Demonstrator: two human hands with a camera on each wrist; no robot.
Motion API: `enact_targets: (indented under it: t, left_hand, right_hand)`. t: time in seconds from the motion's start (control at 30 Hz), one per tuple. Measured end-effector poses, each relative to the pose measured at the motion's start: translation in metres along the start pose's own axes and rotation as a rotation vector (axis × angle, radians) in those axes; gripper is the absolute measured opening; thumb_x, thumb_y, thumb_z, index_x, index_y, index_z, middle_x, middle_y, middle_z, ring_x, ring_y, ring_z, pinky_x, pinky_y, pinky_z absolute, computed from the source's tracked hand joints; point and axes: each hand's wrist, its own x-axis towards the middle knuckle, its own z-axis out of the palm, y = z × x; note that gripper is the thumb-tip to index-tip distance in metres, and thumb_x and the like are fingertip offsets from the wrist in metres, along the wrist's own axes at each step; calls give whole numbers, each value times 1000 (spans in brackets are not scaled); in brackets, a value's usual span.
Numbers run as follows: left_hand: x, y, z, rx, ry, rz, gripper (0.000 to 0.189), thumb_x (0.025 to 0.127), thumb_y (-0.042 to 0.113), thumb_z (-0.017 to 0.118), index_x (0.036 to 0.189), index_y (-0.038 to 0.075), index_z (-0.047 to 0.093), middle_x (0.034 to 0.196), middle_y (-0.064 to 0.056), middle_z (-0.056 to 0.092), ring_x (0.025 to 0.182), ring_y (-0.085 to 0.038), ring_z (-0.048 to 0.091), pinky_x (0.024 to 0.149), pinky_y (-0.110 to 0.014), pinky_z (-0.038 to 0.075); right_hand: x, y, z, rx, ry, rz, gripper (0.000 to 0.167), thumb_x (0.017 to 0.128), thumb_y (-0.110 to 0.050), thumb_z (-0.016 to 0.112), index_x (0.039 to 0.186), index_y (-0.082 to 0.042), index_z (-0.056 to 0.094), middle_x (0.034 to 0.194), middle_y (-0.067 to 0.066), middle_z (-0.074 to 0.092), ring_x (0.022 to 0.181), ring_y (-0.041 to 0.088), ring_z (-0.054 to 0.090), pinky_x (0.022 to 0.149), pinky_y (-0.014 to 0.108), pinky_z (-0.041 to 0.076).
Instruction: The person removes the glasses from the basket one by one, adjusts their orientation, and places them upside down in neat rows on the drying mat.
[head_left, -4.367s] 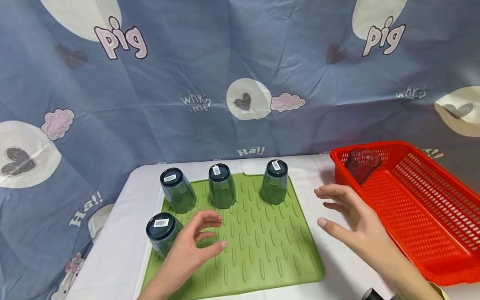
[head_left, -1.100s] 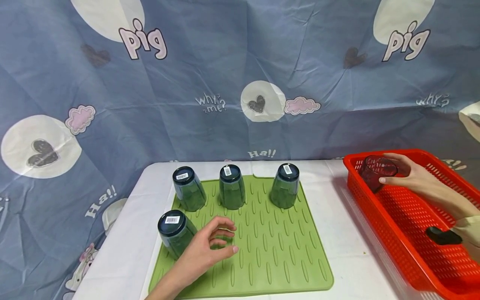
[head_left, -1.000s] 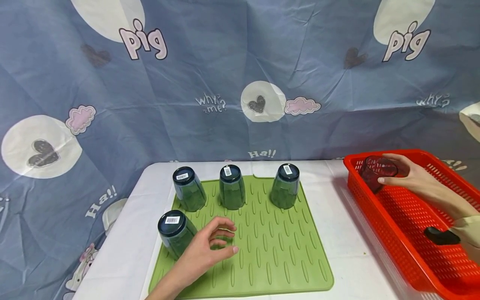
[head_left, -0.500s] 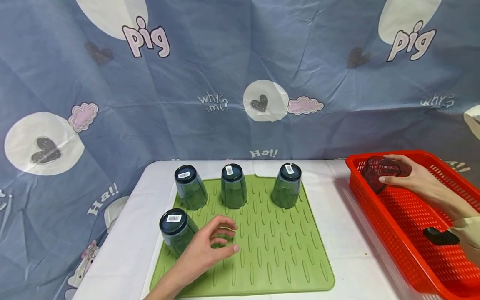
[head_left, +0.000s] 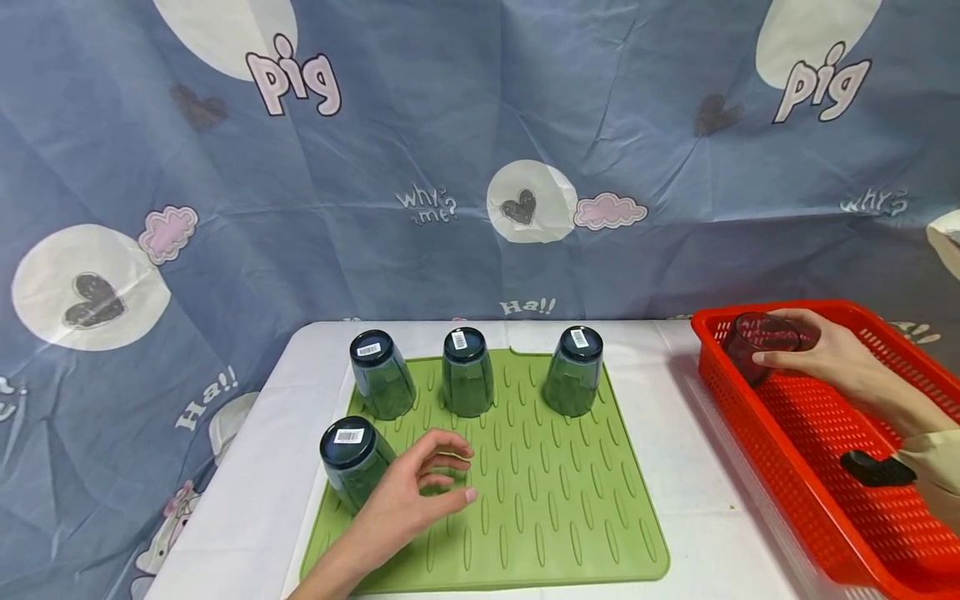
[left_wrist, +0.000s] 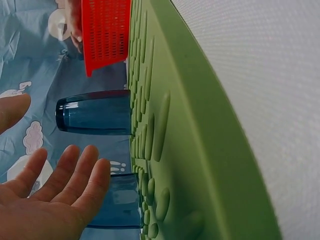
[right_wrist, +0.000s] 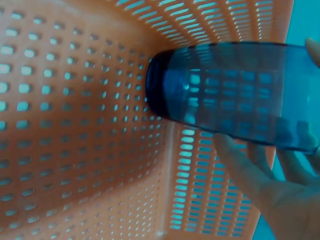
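Observation:
Inside the far left corner of the red basket (head_left: 759, 446), my right hand (head_left: 832, 354) holds a clear drinking glass (right_wrist: 225, 95), thumb on one side and fingers on the other. In the right wrist view its thick base points into the basket. My left hand (head_left: 401, 504) hovers over the green mat (head_left: 555, 517), fingers loosely bent and apart, holding nothing. Close beside it a glass (head_left: 356, 467) stands upside down. Three more inverted glasses line the mat's back edge: one at left (head_left: 384, 379), one in the middle (head_left: 467, 379), one at right (head_left: 573, 379).
The mat lies on a white-covered table (head_left: 697, 500), with the basket to its right. A blue printed cloth (head_left: 420, 125) hangs behind the table. Near my right wrist is a small black object (head_left: 873, 469).
Since the earliest frame, my right hand has moved right into the basket and taken hold of the glass there. Over the last second both hands stay almost still; the view shifts slightly.

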Motion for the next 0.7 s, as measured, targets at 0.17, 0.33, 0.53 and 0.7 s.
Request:
enact_targets:
  t: [0.17, 0.33, 0.53, 0.7]
  left_hand:
    - [0, 0, -1, 13, -3, 4, 44, 83, 11, 78, 122, 17, 57, 126, -14, 58, 117, -32, 56, 97, -40, 49]
    - [1, -1, 0, 16, -12, 7, 44, 84, 10, 77, 122, 16, 57, 126, -15, 58, 117, -33, 56, 96, -41, 49]
    - [1, -1, 1, 15, -12, -10, 44, 84, 10, 77, 122, 18, 57, 127, -12, 58, 117, -30, 56, 96, -41, 49]
    - [1, -1, 2, 9, -15, -2, 44, 83, 10, 78, 122, 17, 57, 126, -14, 58, 117, -32, 56, 95, -41, 49]
  right_hand:
    - [-1, -7, 0, -72, 21, -12, 67, 84, -19, 80, 137, 1, 44, 112, 7, 59, 86, 2, 56, 67, 19, 48]
    - [-4, -14, -1, -90, 51, 0, 66, 82, -20, 82, 136, -2, 47, 112, 8, 60, 84, 0, 57, 67, 17, 48]
    - [-10, -26, -9, -114, 74, 48, 74, 84, -29, 80, 140, 0, 41, 115, 18, 61, 80, -4, 58, 62, 18, 49]
    - [-16, -34, -14, -154, 117, 72, 81, 84, -35, 79, 143, 0, 36, 124, 26, 53, 78, -6, 52, 59, 20, 47]
